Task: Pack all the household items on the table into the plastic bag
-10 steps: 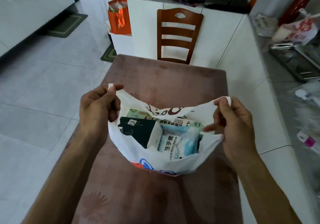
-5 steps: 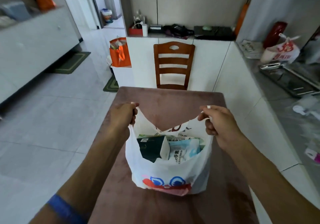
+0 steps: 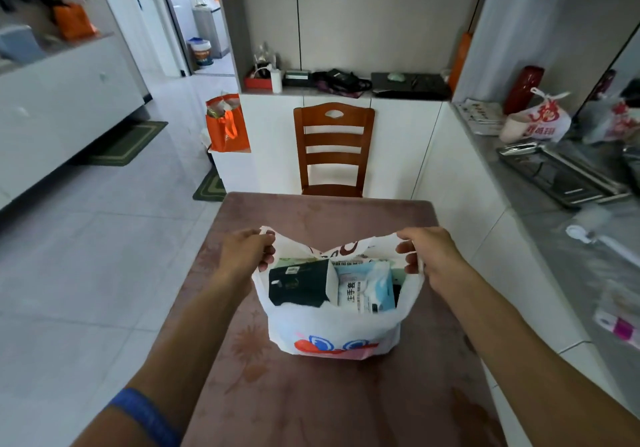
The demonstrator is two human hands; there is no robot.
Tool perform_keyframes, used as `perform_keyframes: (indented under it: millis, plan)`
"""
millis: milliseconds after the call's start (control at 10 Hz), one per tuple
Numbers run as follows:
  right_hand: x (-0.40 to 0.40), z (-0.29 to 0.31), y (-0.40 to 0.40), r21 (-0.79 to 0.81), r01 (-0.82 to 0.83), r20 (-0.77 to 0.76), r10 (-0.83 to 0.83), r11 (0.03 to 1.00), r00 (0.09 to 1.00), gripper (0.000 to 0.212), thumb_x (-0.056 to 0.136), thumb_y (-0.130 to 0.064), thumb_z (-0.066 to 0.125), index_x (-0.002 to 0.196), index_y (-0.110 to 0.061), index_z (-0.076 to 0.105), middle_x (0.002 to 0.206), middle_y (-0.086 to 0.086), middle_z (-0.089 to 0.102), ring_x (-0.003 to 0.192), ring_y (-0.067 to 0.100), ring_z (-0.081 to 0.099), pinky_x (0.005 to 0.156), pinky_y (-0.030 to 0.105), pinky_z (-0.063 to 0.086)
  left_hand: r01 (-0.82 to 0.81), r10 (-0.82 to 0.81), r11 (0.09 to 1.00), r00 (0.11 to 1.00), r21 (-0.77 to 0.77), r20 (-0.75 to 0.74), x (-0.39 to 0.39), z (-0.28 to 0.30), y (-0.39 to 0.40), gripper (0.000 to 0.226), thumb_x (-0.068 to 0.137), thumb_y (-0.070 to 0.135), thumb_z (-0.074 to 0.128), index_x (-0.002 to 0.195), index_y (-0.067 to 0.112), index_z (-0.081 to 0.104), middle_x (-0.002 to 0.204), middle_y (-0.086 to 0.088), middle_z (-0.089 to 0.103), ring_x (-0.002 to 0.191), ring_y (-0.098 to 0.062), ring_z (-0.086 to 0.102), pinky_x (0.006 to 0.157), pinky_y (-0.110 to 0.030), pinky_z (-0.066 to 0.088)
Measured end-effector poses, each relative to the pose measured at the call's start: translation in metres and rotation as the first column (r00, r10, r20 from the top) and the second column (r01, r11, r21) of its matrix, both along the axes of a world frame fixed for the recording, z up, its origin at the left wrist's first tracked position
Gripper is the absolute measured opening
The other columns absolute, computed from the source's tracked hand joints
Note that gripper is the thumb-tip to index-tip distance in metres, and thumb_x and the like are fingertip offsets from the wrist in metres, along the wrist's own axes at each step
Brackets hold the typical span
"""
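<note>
**Both hands pinch the bag's handles, mouth held wide**

The left hand [image 3: 244, 254] curls its fingers round the left handle of the white plastic bag [image 3: 334, 329], and the right hand [image 3: 427, 251] grips the right handle the same way, thumb over the thin film. Between the two fists the mouth of the bag is stretched open towards the camera. The bag stands upright on the brown table [image 3: 311, 398], its base resting on the tabletop near the middle, with a red and blue cartoon print along its lower front.

Inside, packed side by side and standing on end, are a dark green packet [image 3: 299, 287] on the left and a light blue packet [image 3: 367, 290] with printed characters on the right; they touch each other. Behind them the top edges of further packets show, too hidden to tell apart.

A blue wristband [image 3: 145, 415] circles the left forearm. Beyond the far edge of the table stands a wooden chair [image 3: 334, 148], its back against a white cabinet. An orange bag [image 3: 227, 124] sits on a low white ledge to the left of the chair. On the grey counter to the right lie a knotted white bag with red print [image 3: 542, 122] and a metal tray [image 3: 561, 176].
</note>
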State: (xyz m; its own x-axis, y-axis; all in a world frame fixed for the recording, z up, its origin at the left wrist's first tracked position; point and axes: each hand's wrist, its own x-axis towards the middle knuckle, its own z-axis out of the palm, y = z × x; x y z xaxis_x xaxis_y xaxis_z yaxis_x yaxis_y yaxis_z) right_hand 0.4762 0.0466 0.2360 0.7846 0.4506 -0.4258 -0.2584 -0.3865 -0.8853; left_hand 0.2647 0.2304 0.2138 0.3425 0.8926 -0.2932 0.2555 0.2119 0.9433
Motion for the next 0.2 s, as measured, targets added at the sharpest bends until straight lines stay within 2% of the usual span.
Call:
perform_keyframes:
  millis: [100, 200]
  plan:
    - [0.0026, -0.0049, -0.0067, -0.037, -0.004, 0.052, 0.006, 0.999, 0.999, 0.021, 0.086, -0.015, 0.062, 0.103, -0.003, 0.066, 0.081, 0.008, 0.069, 0.067, 0.02, 0.056, 0.064, 0.032, 0.048, 0.041, -0.035, 0.996, 0.996, 0.073, -0.083, -0.0027, 0.0023, -0.0004, 0.012, 0.086, 0.007, 0.062, 0.093, 0.0, 0.07, 0.082, -0.016, 0.069, 0.065, -0.019, 0.061, 0.063, -0.031, 0.048]
    - [0.0004, -0.0022, -0.0142, -0.084, 0.008, 0.143, 0.004, 0.996, 0.99, 0.04, 0.087, -0.017, 0.064, 0.126, -0.01, 0.057, 0.11, 0.007, 0.067, 0.085, 0.022, 0.06, 0.073, 0.034, 0.047, 0.063, -0.036, 0.989, 0.981, 0.135, -0.19, -0.0095, 0.0079, -0.0048, 0.026, 0.087, 0.01, 0.063, 0.111, 0.004, 0.068, 0.109, -0.014, 0.07, 0.093, -0.025, 0.064, 0.084, -0.037, 0.052]
